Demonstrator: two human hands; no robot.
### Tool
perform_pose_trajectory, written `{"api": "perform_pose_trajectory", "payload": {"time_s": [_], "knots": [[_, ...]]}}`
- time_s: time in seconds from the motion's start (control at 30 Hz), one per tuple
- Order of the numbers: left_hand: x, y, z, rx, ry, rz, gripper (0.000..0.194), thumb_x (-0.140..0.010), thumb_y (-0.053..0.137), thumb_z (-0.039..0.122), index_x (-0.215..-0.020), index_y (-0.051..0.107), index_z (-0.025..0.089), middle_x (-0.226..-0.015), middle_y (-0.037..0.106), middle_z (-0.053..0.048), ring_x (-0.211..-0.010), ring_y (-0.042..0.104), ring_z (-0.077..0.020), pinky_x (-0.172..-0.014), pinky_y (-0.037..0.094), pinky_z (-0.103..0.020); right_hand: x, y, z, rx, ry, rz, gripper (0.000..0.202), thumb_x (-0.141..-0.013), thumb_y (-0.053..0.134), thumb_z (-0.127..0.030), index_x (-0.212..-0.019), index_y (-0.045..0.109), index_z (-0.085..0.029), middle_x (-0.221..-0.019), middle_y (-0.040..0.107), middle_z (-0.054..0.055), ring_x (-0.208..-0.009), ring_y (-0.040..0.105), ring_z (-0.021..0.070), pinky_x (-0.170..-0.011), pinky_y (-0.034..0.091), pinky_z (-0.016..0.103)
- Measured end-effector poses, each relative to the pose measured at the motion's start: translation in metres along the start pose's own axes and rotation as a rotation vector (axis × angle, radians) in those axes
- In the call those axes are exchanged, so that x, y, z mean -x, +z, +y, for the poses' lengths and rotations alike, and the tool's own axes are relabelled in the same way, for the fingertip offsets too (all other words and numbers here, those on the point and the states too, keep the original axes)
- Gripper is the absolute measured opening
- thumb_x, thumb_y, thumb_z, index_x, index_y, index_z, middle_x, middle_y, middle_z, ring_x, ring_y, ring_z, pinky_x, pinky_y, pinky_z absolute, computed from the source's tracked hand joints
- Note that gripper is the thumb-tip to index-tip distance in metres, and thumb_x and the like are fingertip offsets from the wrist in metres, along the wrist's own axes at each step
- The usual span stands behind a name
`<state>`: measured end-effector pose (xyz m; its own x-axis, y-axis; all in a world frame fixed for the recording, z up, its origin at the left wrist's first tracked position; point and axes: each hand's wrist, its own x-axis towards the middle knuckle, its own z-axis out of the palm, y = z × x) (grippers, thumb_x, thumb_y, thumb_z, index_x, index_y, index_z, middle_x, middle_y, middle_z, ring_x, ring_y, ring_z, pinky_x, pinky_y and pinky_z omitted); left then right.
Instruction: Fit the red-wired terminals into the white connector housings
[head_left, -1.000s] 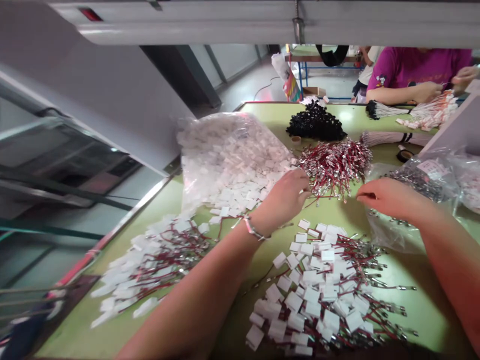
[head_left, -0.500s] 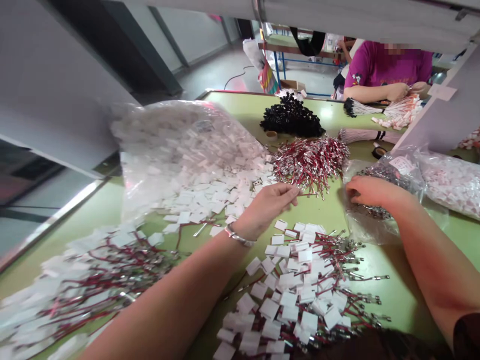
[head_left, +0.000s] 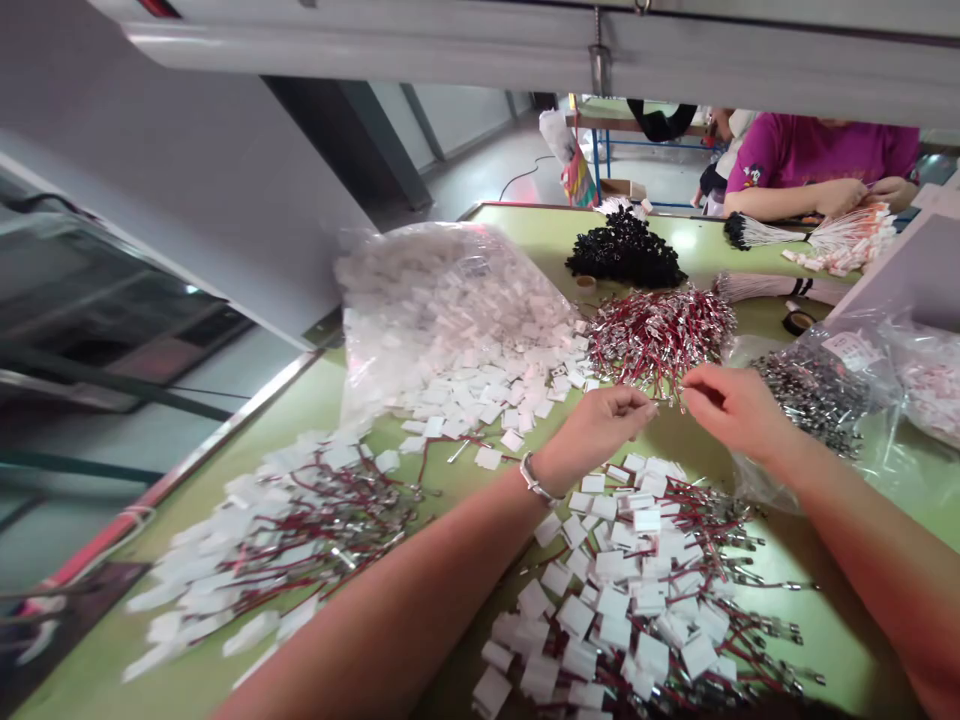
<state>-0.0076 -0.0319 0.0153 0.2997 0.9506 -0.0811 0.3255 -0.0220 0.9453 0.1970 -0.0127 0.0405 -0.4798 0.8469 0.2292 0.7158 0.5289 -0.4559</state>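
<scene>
My left hand [head_left: 604, 428], with a bracelet at the wrist, is closed in a pinch on a short red wire; its metal terminal tip shows past the fingertips. Facing it a small gap away, my right hand [head_left: 739, 412] has thumb and finger pinched together on something tiny that I cannot make out. Just beyond both hands lies a heap of red wires [head_left: 660, 335] with metal ends. Behind my right hand a clear plastic bag holds small metal parts [head_left: 814, 390]. Below the hands spreads a pile of white connectors [head_left: 611, 600] on red wires.
A large clear bag [head_left: 442, 290] spills white connector housings [head_left: 487, 395] at left. More wired connectors [head_left: 300, 540] lie front left. Black parts [head_left: 626, 250], tape rolls [head_left: 798, 319] and bundled white wires [head_left: 780, 288] sit farther back. A co-worker [head_left: 817, 165] sits opposite. A rail [head_left: 450, 45] crosses overhead.
My right hand has come out of the bag of metal parts and moved left, close to my left hand. The left hand keeps its pinch. The whole view has shifted.
</scene>
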Motion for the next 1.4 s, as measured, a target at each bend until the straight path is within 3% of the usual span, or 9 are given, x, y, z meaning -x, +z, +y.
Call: {"api": "perform_pose_trajectory", "payload": {"time_s": [0.17,0.5,0.67,0.87,1.07,1.2,1.23,1.3,1.4], "knots": [[0.000,-0.001,-0.001,-0.067,0.078,0.004,0.023,-0.084,0.053,0.034,-0.076,0.065,0.016,-0.061,0.055,0.001,-0.056,0.041,-0.0083,-0.051,0.033,-0.021,0.002,0.024,-0.011,-0.077,-0.083,-0.015,0.016,-0.087,0.047,-0.020,-0.082,0.062,-0.021,-0.074,0.065,0.002,-0.066,0.055,0.0139,-0.062,0.040,0.027],[0.008,-0.002,-0.004,-0.757,0.541,-0.047,0.027,-0.091,0.042,0.022,-0.092,0.069,0.022,-0.078,0.067,-0.004,-0.073,0.058,-0.0157,-0.063,0.041,-0.028,0.002,0.003,-0.011,-0.261,0.079,-0.341,0.019,-0.083,0.051,-0.023,-0.065,0.056,-0.020,-0.057,0.055,-0.002,-0.054,0.048,0.0118,-0.052,0.037,0.025],[0.000,0.000,-0.001,-0.869,0.538,0.030,0.025,-0.094,0.046,0.027,-0.101,0.068,0.019,-0.088,0.069,-0.005,-0.080,0.060,-0.0165,-0.062,0.042,-0.027,0.001,0.002,0.008,-0.231,0.042,-0.288,0.024,-0.086,0.049,-0.035,-0.067,0.057,-0.021,-0.059,0.056,0.000,-0.055,0.049,0.0140,-0.052,0.038,0.027],[-0.013,-0.022,-0.006,-0.663,0.484,0.070,0.020,-0.092,0.054,0.026,-0.095,0.072,0.020,-0.085,0.072,-0.003,-0.082,0.062,-0.0142,-0.076,0.046,-0.027,-0.003,-0.011,0.035,-0.095,0.001,-0.258,0.025,-0.088,0.046,-0.039,-0.081,0.063,-0.023,-0.066,0.061,0.002,-0.060,0.055,0.0168,-0.058,0.043,0.031],[-0.009,-0.003,-0.005,-0.681,0.401,-0.024,0.023,-0.092,0.051,0.026,-0.091,0.073,0.019,-0.085,0.072,-0.004,-0.078,0.062,-0.0150,-0.072,0.045,-0.028,0.000,0.009,0.012,0.144,-0.186,-0.246,0.022,-0.085,0.047,-0.025,-0.098,0.065,-0.022,-0.096,0.069,0.011,-0.088,0.062,0.0260,-0.075,0.047,0.038],[-0.013,-0.032,-0.005,-0.576,0.461,-0.229,0.019,-0.089,0.055,0.027,-0.096,0.072,0.022,-0.088,0.071,-0.003,-0.080,0.061,-0.0139,-0.075,0.046,-0.027,0.003,0.018,-0.002,0.107,-0.064,-0.229,0.024,-0.090,0.041,-0.026,-0.093,0.064,-0.023,-0.079,0.069,0.007,-0.067,0.062,0.0201,-0.061,0.045,0.032],[-0.016,-0.046,-0.007,-0.573,0.457,-0.194,0.021,-0.089,0.054,0.031,-0.098,0.072,0.024,-0.093,0.071,-0.003,-0.084,0.061,-0.0149,-0.078,0.046,-0.028,0.002,0.016,-0.002,0.078,-0.043,-0.208,0.023,-0.090,0.041,-0.028,-0.092,0.064,-0.023,-0.077,0.069,0.005,-0.065,0.062,0.0192,-0.060,0.044,0.031],[-0.023,-0.070,-0.014,-0.690,0.418,0.102,0.022,-0.090,0.051,0.029,-0.094,0.072,0.022,-0.097,0.068,-0.006,-0.093,0.057,-0.0187,-0.087,0.043,-0.033,0.000,0.012,0.002,0.025,-0.001,-0.169,0.021,-0.089,0.043,-0.029,-0.090,0.063,-0.022,-0.076,0.069,0.004,-0.063,0.060,0.0175,-0.058,0.044,0.030],[-0.031,-0.084,-0.027,-0.961,0.396,0.096,0.025,-0.089,0.047,0.017,-0.092,0.071,0.018,-0.092,0.065,-0.010,-0.094,0.053,-0.0224,-0.089,0.040,-0.037,-0.003,0.008,0.006,0.029,0.034,-0.144,0.019,-0.088,0.045,-0.028,-0.090,0.063,-0.021,-0.076,0.069,0.004,-0.061,0.059,0.0167,-0.059,0.043,0.030]]}}
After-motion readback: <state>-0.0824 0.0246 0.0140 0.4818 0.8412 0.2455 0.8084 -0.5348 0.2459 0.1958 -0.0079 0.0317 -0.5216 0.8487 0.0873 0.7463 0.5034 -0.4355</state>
